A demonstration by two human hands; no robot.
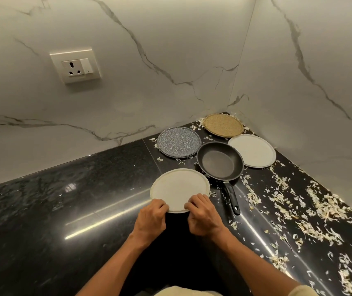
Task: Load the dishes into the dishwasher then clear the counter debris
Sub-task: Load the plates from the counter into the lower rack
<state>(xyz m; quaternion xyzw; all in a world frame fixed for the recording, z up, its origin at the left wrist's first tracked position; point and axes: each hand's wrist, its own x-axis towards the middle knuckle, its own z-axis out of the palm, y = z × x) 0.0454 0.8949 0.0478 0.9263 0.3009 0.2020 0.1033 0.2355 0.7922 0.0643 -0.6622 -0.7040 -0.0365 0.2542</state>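
A white plate (178, 186) lies flat on the black counter (64, 210) just in front of me. My left hand (152, 218) and my right hand (202, 214) both grip its near rim, fingers curled over the edge. Right behind the plate stands a black frying pan (218, 162), its handle pointing toward me. A speckled grey plate (178, 142) lies at the back left. Near the corner sit a woven tan plate (223, 125) and a second white plate (253, 151). Pale shavings of debris (299, 210) cover the counter's right side.
Marble walls meet in a corner (230, 99) behind the dishes. A wall socket with a switch (75, 66) is at the upper left. The counter's left part is bare polished stone. No dishwasher is in view.
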